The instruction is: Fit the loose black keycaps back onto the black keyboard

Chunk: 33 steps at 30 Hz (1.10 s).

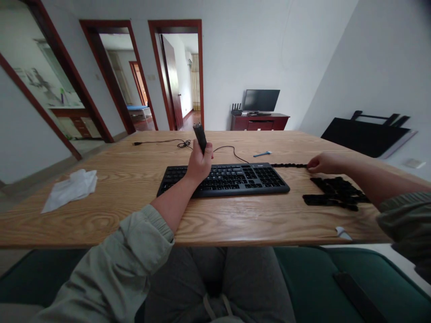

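My left hand point(199, 162) is closed around a short dark bar point(200, 137), held upright above the left-centre of a black keyboard point(235, 192). Small tips show at the bar's top; its exact kind I cannot make out. The keyboard lies flat with its keys up. From its upper right corner a row of small black pieces point(289, 165) runs along the table. At that row's right end my right hand point(319, 163) has its fingertips pinched together on the last pieces. Just below that hand lies a heap of black strips point(336, 193).
Behind the keyboard lie its thin cable point(158, 141) and a blue brush-like stick point(262, 154). White tissue point(72, 187) rests on the wooden table point(117, 220) at left. A small white scrap point(343, 233) sits near the front right edge. A dark strip point(358, 294) lies on the green seat.
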Each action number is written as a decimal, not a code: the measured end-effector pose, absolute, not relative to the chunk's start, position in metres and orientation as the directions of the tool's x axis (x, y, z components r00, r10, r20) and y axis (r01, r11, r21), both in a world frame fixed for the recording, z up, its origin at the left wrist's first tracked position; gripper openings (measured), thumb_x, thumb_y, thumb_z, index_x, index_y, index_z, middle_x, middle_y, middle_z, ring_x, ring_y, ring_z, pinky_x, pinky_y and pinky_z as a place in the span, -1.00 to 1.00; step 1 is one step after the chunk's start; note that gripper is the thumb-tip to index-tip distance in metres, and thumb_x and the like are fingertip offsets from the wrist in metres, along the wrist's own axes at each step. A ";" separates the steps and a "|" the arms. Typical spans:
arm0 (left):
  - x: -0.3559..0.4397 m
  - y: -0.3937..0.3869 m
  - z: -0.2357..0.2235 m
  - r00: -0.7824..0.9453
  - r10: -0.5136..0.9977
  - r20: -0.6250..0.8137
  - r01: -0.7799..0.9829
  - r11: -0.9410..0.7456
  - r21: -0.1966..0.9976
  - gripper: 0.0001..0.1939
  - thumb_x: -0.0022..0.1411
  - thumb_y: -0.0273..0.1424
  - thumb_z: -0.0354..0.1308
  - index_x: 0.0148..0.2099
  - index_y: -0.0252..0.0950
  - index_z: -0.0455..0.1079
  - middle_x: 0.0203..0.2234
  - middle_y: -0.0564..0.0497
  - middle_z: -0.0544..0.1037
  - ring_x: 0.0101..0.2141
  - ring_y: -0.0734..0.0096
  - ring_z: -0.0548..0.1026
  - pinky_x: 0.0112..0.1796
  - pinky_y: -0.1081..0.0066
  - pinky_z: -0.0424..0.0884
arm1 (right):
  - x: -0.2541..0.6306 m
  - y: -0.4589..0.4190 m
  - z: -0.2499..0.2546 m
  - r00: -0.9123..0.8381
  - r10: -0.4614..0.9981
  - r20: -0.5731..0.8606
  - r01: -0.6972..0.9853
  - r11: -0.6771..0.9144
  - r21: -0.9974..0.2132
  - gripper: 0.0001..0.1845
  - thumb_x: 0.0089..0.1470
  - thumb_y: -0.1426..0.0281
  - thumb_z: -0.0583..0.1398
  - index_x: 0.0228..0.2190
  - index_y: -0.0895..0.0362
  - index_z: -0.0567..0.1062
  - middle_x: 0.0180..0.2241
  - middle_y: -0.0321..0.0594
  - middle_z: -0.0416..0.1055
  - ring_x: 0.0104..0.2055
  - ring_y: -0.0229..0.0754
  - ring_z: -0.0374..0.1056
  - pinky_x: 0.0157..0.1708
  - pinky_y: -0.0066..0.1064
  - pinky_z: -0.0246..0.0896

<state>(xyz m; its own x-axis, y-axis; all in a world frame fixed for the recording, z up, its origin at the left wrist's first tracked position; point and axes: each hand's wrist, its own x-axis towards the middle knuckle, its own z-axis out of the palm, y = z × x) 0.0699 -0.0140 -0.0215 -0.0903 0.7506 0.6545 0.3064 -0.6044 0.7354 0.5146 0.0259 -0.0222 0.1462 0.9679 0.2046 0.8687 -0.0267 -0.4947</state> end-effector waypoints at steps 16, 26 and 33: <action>0.069 -0.014 -0.021 -0.064 0.722 0.689 0.306 -0.642 0.702 -0.75 0.43 -0.14 -0.07 -0.19 -0.20 0.14 -0.52 0.14 0.33 -0.51 0.52 0.34 -0.44 0.47 0.30 | 0.554 0.053 -0.019 0.155 0.984 -0.093 0.974 -0.168 -0.155 -0.92 -0.13 0.46 0.40 -0.54 0.22 0.63 -0.46 0.00 0.51 -0.49 -0.26 0.23 -0.29 -0.21 0.05; 0.068 -0.010 -0.024 -0.061 0.723 0.688 0.264 -0.654 0.709 -0.73 0.41 -0.12 -0.04 -0.19 -0.22 0.16 -0.53 0.15 0.33 -0.52 0.54 0.35 -0.45 0.48 0.29 | 0.548 0.046 0.000 0.156 0.961 -0.229 0.987 -0.162 -0.009 -0.89 0.05 0.43 0.32 -0.43 0.22 0.66 -0.34 0.01 0.55 -0.37 -0.18 0.32 -0.28 -0.31 0.09; 0.068 -0.011 -0.024 -0.064 0.741 0.669 0.276 -0.631 0.725 -0.72 0.41 -0.10 -0.05 -0.18 -0.22 0.16 -0.54 0.16 0.33 -0.52 0.55 0.35 -0.44 0.48 0.29 | 0.552 0.051 -0.009 0.132 0.976 -0.173 0.986 -0.148 -0.081 -0.91 -0.06 0.54 0.36 -0.41 0.26 0.70 -0.35 0.10 0.55 -0.46 -0.30 0.24 -0.27 -0.25 0.02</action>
<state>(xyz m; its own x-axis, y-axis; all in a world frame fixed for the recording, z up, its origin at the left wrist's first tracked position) 0.0678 -0.0109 -0.0236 -0.0643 0.7406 0.6689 0.2760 -0.6309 0.7251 0.5518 0.0507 -0.0090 0.1323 0.9761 -0.1725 0.9856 -0.1480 -0.0815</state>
